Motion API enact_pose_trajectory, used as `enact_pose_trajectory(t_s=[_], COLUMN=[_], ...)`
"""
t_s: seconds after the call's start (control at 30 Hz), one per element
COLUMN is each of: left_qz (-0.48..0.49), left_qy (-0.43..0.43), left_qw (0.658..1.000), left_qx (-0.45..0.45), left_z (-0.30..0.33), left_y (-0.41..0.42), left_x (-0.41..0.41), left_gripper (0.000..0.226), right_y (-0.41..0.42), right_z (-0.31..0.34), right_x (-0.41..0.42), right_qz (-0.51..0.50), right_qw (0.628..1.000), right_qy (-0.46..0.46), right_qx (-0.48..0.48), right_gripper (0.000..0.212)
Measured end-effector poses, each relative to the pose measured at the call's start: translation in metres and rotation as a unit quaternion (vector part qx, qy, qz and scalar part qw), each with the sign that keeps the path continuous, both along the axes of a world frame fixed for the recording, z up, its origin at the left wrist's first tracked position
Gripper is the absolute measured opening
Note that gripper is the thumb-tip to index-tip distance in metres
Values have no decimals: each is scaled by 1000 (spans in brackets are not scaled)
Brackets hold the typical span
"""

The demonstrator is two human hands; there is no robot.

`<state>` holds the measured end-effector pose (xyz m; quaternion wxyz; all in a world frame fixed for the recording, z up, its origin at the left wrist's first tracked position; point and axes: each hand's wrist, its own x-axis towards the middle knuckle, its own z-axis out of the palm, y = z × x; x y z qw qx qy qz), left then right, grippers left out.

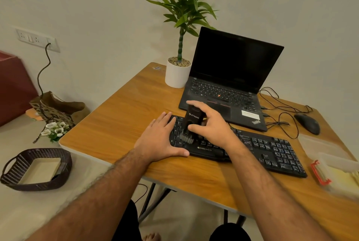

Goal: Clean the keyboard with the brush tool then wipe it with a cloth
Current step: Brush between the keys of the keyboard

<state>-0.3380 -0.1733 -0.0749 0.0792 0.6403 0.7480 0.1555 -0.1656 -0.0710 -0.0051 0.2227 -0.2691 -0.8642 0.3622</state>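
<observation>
A pale plain wall backs a wood-grain surface (120, 116) set in a room corner, with a switch and socket plate (37, 39) on the wall to the left. The black keyboard (272, 149), taken as the landmark, lies near the front edge of the surface, its long axis running from upper left to lower right. The brush tool (191, 122), a black body, stands nearly upright over the keyboard's left portion, bristled head down and in contact with the keys, top leaning slightly away from the viewer. The right hand (210, 124) grips the tool's body, fingers curled around it with the thumb on the near side. The left hand (161, 137) lies flat on the keyboard's left end, fingers straight and close together, thumb extended along the front edge. Behind the keyboard sits an open black laptop (229, 77), screen dark; left of the laptop, a white pot (176, 74) with a green plant. Right of the keyboard: a black mouse (308, 124) with cables, and a clear container (334, 168) with a red clasp. On the floor left of the surface, a dark woven basket (37, 168).
</observation>
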Motion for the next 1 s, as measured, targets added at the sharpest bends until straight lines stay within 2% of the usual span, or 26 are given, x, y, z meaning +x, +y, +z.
enact_pose_trajectory(t_s=[0.13,0.17,0.27,0.33,0.47,0.5,0.63,0.7,0.77,0.83,0.93,1.0], left_qz=[0,0,-2,-3,0,-1,-3,-3,-1,-1,-2,-3], left_qy=[10,11,6,4,8,6,2,0,-2,-3,-5,-6], left_qw=[1000,1000,1000,1000,1000,1000,1000,1000,1000,1000,1000,1000], left_qx=[-4,-4,0,1,-1,-1,-2,-3,-4,-3,-2,-4], left_z=[1,1,0,0,-1,-1,-1,0,0,0,0,1], left_y=[0,0,1,0,1,1,1,1,1,1,0,0], left_x=[1,1,0,0,0,0,0,0,0,1,0,1], left_gripper=[133,133,133,133,135,135,133,134,134,134,133,132], right_y=[13,15,11,10,28,28,19,27,37,38,32,32], right_z=[-3,-4,-4,-4,-4,-4,-6,-7,-7,-7,-6,-5], right_x=[-4,-6,-10,-11,-12,-13,-18,-18,-17,-17,-24,-27], right_qz=[-100,-112,-49,-23,-132,-132,-24,-57,-132,-156,-75,-48], right_qw=[990,988,998,999,982,984,1000,998,986,981,997,999], right_qy=[-13,-8,12,2,-28,-15,8,9,-10,-11,24,20], right_qx=[103,105,35,30,134,118,18,39,104,117,20,8], right_gripper=[68,69,68,68,69,69,70,70,70,70,69,69])
